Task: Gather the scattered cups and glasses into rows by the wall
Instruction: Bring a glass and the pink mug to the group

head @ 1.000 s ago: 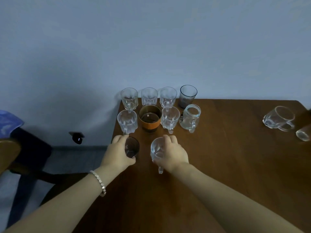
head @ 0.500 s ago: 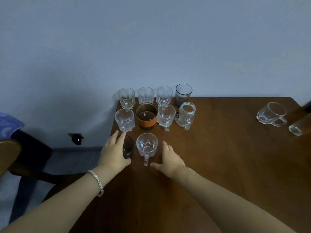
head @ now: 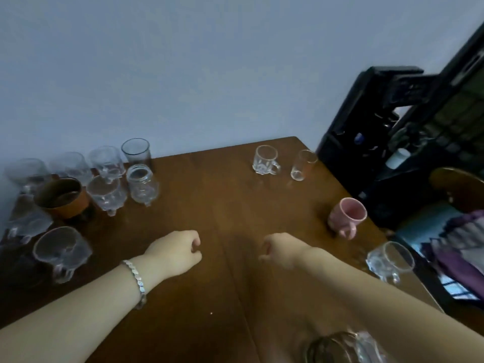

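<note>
Glasses (head: pixel 107 162) crowd the wooden table (head: pixel 209 195) by the wall (head: pixel 183 74); left hand (head: pixel 175 251), right hand (head: pixel 281 251) curled, seemingly empty.

Left of the left hand (head: pixel 175 251), clear glasses (head: pixel 106 161) and a brown cup (head: pixel 61 196) stand upright in rows. Beyond the right hand (head: pixel 281 251) stand a clear mug (head: pixel 265 160) and a tall glass (head: pixel 302 165). To its right are a pink mug (head: pixel 345 216) and a second clear mug (head: pixel 390 260).

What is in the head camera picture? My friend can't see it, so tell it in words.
Two empty, curled hands, the left hand and the right hand, hover over a brown table. A cluster of glasses stands by the wall on the left; a pink mug and clear glasses sit scattered on the right.
</note>
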Available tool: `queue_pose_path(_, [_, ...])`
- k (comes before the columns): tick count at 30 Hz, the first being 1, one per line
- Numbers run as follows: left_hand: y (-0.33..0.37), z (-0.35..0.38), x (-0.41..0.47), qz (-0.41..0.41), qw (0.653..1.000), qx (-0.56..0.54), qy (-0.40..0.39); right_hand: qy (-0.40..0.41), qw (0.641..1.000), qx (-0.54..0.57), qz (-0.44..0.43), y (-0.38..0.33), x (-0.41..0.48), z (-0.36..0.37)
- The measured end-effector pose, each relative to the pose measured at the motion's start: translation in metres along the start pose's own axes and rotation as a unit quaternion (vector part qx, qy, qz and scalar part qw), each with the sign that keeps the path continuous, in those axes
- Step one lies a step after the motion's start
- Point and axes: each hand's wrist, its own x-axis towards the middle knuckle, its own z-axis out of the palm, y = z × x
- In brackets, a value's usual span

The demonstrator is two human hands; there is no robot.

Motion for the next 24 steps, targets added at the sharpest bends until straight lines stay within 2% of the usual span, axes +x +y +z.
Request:
queue_pose_path(7, [0.124,0.045,0.042,-0.006,0.999,-0.038,-0.004,0.205,0.976,0.02,0.077,0.162,0.006,-0.06])
queue_pose_path(11, [0.164,0.058,0.062,-0.037,0.998,-0.047,-0.001,0.161,0.976,0.04,0.144,0.215,0.034,-0.074])
queue_pose_path(14, [0.18,0.061,0.074,-0.055,0.997,-0.058,0.003,0.122,0.979,0.067,0.148,0.233,0.055,-0.071])
queue_pose_path(20, [0.21,0.047,0.113,-0.069,0.995,-0.067,0.021,0.132,0.985,0.082,0.074,0.261,0.074,-0.076])
queue_pose_path(24, [0.248,0.028,0.173,-0.039,0.996,-0.058,0.057,0.142,0.986,0.085,0.036,0.274,0.085,-0.104])
